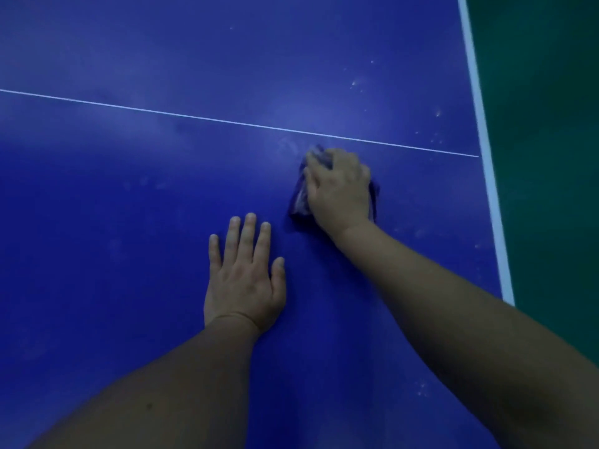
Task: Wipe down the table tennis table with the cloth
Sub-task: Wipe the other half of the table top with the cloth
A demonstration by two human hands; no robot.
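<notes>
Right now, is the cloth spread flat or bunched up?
Bunched up. The cloth is a crumpled wad under the right hand, with only its edges showing around the hand.

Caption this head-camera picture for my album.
Right hand presses cloth on blue table near white line; left hand rests flat.

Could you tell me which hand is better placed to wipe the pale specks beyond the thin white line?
Right, probably. The right hand grips the cloth just short of the thin white line, closest to the specks. The left hand lies flat on the table, farther back, holding nothing.
</notes>
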